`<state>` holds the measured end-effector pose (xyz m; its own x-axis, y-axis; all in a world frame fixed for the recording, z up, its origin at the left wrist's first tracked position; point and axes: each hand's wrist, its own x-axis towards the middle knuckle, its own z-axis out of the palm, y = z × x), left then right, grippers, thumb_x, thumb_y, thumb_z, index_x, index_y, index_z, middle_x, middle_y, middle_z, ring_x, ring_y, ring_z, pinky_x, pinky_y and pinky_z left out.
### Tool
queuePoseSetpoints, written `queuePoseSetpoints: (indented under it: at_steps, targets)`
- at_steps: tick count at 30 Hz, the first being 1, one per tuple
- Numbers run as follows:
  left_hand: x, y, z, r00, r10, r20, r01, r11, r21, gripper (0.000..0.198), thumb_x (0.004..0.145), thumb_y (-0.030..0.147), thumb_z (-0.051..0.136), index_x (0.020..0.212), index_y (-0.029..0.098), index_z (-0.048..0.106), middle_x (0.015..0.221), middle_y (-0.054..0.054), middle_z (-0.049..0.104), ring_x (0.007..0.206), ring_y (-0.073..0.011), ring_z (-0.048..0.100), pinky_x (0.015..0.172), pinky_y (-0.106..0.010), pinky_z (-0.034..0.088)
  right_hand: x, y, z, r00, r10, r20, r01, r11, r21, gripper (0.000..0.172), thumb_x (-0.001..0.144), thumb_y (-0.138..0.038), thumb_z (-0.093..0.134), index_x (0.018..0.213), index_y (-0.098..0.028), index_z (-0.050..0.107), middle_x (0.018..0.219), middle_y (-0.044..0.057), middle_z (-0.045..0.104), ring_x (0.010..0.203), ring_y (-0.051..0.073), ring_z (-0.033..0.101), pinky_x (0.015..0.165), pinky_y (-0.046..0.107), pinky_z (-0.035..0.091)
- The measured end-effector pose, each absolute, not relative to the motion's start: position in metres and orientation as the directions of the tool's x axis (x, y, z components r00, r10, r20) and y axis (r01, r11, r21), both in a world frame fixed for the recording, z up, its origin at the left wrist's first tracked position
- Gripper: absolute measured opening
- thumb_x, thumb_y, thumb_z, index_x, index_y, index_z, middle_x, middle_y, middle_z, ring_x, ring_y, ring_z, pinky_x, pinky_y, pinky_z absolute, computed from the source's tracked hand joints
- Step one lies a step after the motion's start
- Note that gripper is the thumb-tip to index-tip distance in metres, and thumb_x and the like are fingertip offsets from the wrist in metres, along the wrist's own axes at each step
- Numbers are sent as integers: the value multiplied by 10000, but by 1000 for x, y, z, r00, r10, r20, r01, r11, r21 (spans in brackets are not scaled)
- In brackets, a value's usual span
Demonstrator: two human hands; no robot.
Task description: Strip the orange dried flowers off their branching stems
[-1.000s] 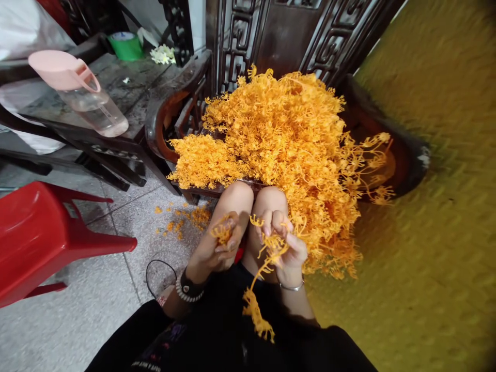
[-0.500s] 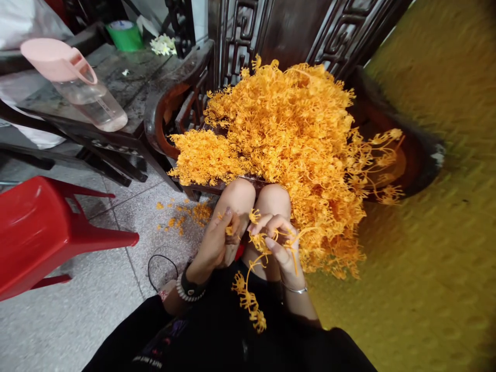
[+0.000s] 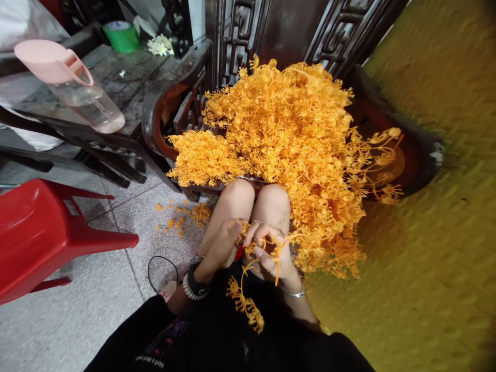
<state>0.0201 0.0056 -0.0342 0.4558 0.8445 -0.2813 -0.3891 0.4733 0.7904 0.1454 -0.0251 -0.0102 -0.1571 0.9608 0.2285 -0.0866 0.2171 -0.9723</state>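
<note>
Above my lap, my right hand pinches an orange plastic flower sprig, whose stem curls around the fingers and whose branch of small blooms hangs over my dark clothing. Close against it, my left hand has its thumb and fingers closed at an orange floret on the sprig's upper end. The fingers partly hide that floret. Beyond my knees lies a large heap of orange plastic flower sprigs on a dark wooden chair. A smaller pile of loose florets sits at its left.
A red plastic stool stands at the left. On the dark wooden table are a pink-lidded water bottle, green tape and white flowers. Orange bits and a black cord lie on the floor.
My left hand has moved right, bringing its fingers up to the sprig beside my right hand. The right hand and the sprig have shifted slightly left.
</note>
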Motion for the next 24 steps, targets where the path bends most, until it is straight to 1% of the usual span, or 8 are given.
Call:
queuePoseSetpoints:
  at_steps: [2,4,8,11,14,17,19,24]
  targets:
    - [21,6,-35,507,836,-208,-415,448,791,442,740,502,650,543,127,522,549,15,479,553,-70,422,552,-209,335,144,-25,-12,-105,978,178,-146,162,-976,200,740,-305,622,691,-216,450,683,11,548,601,139,458,586,287,389]
    - [24,6,-36,542,818,-195,-466,485,740,426,753,437,666,520,134,476,489,40,411,464,-45,340,470,-199,276,143,-24,-15,-37,992,124,-359,103,-928,230,740,-331,596,655,-215,416,610,-15,471,528,116,402,503,254,354]
    - [27,4,-41,594,786,-171,-537,545,644,573,738,534,608,435,188,267,387,81,201,350,-37,187,355,-197,190,142,-15,-21,-10,998,60,-822,26,-568,271,761,-305,495,618,-217,283,487,-92,172,358,57,101,330,191,159]
    - [26,5,-42,569,810,-139,-632,539,557,592,767,545,530,449,204,164,385,84,109,323,-41,91,293,-186,110,139,-5,-19,68,997,26,-919,73,-388,246,776,-282,460,637,-218,268,492,-102,128,352,48,9,297,179,111]
    - [26,6,-37,599,794,-103,-641,552,533,473,756,520,563,489,193,349,378,85,182,310,-44,119,274,-174,133,132,-1,-12,102,995,0,-865,89,-494,236,727,-280,480,624,-215,278,521,-74,205,382,66,122,344,203,230]
    - [26,4,-32,582,810,-71,-600,487,635,295,786,465,590,775,174,541,417,85,325,325,-50,226,325,-175,237,128,-2,-6,162,984,69,-711,165,-683,247,676,-355,501,602,-218,308,590,-14,338,495,125,340,502,300,401]
    - [26,2,-32,547,836,-39,-561,401,724,264,831,440,561,857,179,530,460,79,364,361,-52,277,369,-175,252,128,-5,-5,188,977,97,-615,194,-764,268,660,-416,502,604,-219,329,687,25,421,629,176,451,609,356,441]
    - [20,-2,-33,539,842,-39,-384,286,878,328,864,473,498,739,172,479,531,55,404,445,-57,313,436,-198,245,131,-10,-8,176,976,127,-472,197,-860,268,679,-479,476,678,-230,376,902,52,529,895,248,530,785,422,440]
